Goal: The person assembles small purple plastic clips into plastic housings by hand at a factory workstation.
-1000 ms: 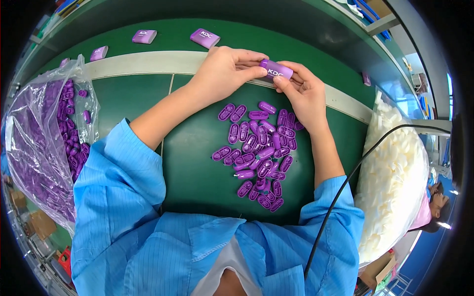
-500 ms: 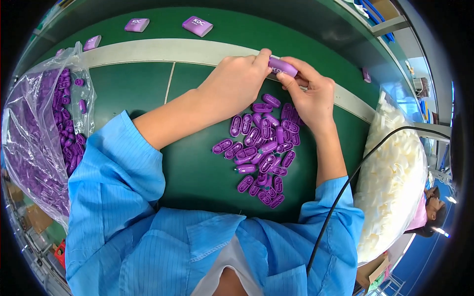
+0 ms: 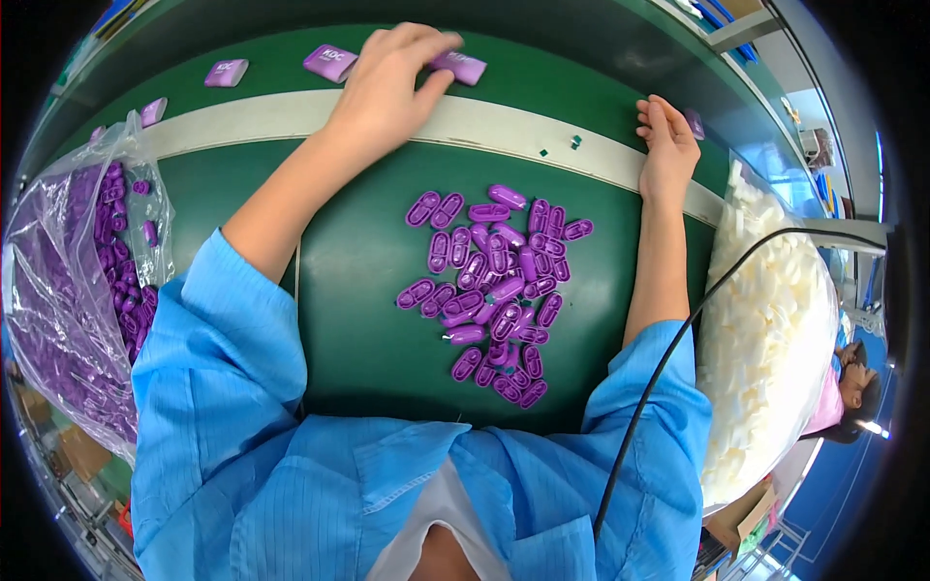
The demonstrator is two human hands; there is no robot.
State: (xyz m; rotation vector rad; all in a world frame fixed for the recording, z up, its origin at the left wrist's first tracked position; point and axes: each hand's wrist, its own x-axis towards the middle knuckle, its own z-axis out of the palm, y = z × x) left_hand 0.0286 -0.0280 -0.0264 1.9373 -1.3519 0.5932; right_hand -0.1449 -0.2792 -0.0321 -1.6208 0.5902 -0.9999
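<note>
My left hand [image 3: 389, 85] is over the green strip beyond the white rail, thumb and forefinger apart. At its fingertips lies a flat lilac case [image 3: 459, 67]; another lilac case [image 3: 330, 63] sits by its knuckles. My right hand [image 3: 668, 145] is raised over the far right of the rail, fingers loosely bent, nothing visible in them. Just beyond it on the strip is a lilac case [image 3: 694, 124], partly hidden by the fingers. Between my forearms, purple oval plastic shells [image 3: 499, 257] lie in a loose pile on the green tabletop [image 3: 358, 339].
A clear plastic bag [image 3: 73, 310] full of purple parts stands at the left. A bag of cream-coloured pieces [image 3: 765, 358] bulges at the right, a black cable [image 3: 654, 387] before it. Small green bits [image 3: 576, 142] rest on the white rail [image 3: 504, 136]. A person [image 3: 843, 392] is at far right.
The lilac case held between both hands is now on the strip at my left fingertips. My left hand moved left and away, my right hand right. The other cases on the strip have shifted left.
</note>
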